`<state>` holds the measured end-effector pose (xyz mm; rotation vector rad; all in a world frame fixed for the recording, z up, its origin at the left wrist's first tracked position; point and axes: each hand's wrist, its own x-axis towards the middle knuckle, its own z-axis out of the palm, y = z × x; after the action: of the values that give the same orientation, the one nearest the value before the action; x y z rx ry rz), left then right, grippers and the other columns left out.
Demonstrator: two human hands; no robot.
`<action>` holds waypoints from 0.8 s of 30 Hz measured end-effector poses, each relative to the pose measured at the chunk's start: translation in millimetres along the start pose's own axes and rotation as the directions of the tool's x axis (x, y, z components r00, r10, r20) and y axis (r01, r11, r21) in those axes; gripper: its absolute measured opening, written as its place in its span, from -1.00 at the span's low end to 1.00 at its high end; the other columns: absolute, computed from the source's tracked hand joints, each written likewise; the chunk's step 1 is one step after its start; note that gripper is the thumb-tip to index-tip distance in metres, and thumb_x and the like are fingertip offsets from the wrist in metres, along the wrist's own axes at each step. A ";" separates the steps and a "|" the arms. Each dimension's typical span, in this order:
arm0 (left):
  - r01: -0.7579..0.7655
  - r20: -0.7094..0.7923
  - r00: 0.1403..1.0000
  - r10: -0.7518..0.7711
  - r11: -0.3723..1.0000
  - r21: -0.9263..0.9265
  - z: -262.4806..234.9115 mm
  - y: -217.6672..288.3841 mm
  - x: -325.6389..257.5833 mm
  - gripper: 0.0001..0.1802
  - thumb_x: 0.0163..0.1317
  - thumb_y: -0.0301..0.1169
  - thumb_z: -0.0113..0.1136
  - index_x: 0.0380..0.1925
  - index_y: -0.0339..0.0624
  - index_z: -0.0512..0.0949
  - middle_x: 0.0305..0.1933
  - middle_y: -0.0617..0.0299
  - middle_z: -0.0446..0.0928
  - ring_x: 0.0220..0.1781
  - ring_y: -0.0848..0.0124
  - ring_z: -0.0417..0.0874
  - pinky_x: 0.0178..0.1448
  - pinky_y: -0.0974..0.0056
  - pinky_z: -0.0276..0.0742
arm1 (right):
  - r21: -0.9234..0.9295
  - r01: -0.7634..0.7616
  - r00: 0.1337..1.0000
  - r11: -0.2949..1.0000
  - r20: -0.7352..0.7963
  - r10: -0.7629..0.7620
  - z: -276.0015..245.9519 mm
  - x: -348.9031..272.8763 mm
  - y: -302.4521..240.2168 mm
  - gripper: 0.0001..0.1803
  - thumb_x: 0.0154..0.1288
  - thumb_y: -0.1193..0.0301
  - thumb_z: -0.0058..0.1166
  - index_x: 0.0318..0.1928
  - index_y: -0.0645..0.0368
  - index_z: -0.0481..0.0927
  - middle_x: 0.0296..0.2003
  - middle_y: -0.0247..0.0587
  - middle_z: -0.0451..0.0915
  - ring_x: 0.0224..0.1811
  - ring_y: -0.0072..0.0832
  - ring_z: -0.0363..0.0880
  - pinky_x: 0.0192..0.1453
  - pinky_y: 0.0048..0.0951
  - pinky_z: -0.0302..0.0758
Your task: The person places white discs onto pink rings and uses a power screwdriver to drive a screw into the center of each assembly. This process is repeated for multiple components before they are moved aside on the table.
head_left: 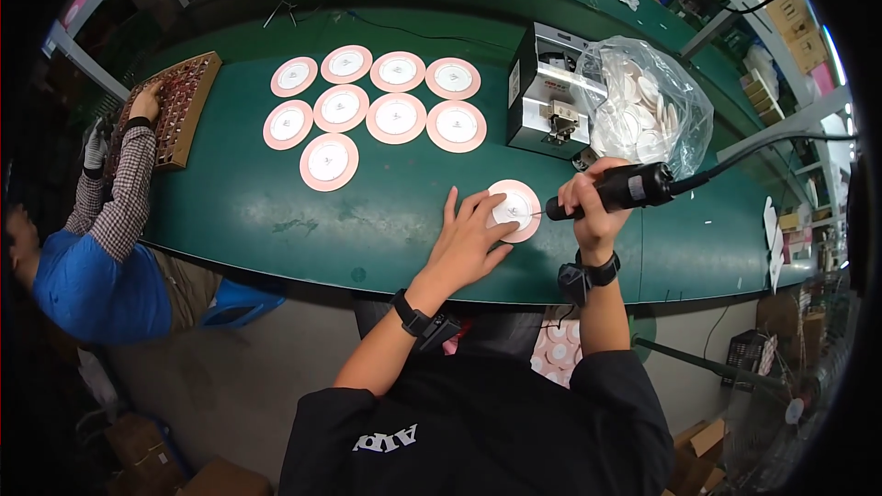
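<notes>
In the head view, the work disc [525, 204], a round plate with a pink rim and white centre, lies flat on the green bench [248, 211] near its front edge. The left hand [469, 241] rests with its fingers on the left and lower part of the work disc; its grip is spread, pressing from above and not closed around anything. The right hand [599, 204] has its grip closed around the corded hand tool [638, 186], a black cylindrical unit held nearly level. The thin bit of the tool points left and reaches over the right part of the work disc; contact at the tip cannot be determined. The black cable [763, 144] runs from the rear of the tool toward the right. Nine finished-looking discs [396, 118] of the same pattern lie apart from the work disc, farther back and to the left, in two rows of four plus one in front. Beyond the right hand stands the black-and-silver machine [549, 92], with the clear plastic bag [684, 133] of white discs beside it. At the far left, a co-worker's bare hand [147, 101] is over the compartmented tray [188, 110].
</notes>
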<state>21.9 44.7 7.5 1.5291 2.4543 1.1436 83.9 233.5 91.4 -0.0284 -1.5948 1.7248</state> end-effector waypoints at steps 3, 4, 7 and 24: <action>-0.001 0.000 1.000 0.001 1.000 0.014 -0.7 -0.5 2.7 -0.57 0.11 -0.25 0.46 0.05 0.18 0.73 0.42 0.23 0.39 0.52 0.10 0.30 0.64 -0.36 -0.12 | -0.009 -0.043 0.999 0.999 -0.008 0.043 -1.6 -0.5 5.9 -0.74 0.31 0.65 0.07 -0.05 0.21 0.34 -0.49 -0.25 0.38 -0.66 -0.49 0.33 -0.45 -0.31 0.45; -0.003 0.001 1.000 0.003 1.000 0.020 -0.7 -0.3 2.9 -0.57 0.11 -0.24 0.46 0.05 0.18 0.73 0.42 0.23 0.39 0.52 0.10 0.30 0.64 -0.37 -0.12 | 0.008 -0.058 0.998 0.998 0.000 0.058 -2.3 1.5 8.2 -0.74 0.31 0.66 0.07 -0.07 0.20 0.33 -0.49 -0.25 0.38 -0.66 -0.50 0.33 -0.45 -0.32 0.44; -0.002 0.002 1.000 0.002 1.000 0.030 -0.4 0.0 1.5 -0.57 0.11 -0.24 0.46 0.05 0.18 0.73 0.41 0.24 0.40 0.52 0.10 0.30 0.64 -0.37 -0.11 | 0.039 -0.084 0.996 0.996 0.013 0.084 -4.1 5.0 9.6 -0.74 0.31 0.67 0.08 -0.09 0.20 0.32 -0.50 -0.26 0.38 -0.66 -0.50 0.33 -0.46 -0.32 0.44; -0.041 -0.082 0.996 0.038 0.998 -0.037 6.4 -4.6 -1.4 -0.70 0.09 -0.32 0.46 -0.12 0.03 0.76 0.31 0.18 0.46 0.45 0.11 0.35 0.62 -0.37 -0.02 | -0.054 0.164 0.982 0.985 -0.084 -0.168 9.3 132.8 -15.9 -0.80 0.34 0.59 0.16 -0.08 0.24 0.45 -0.59 -0.30 0.41 -0.65 -0.49 0.39 -0.45 -0.36 0.44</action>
<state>21.6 46.0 -0.4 1.5570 2.4473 1.2768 -5.9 295.7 169.2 0.0053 -1.5279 1.5373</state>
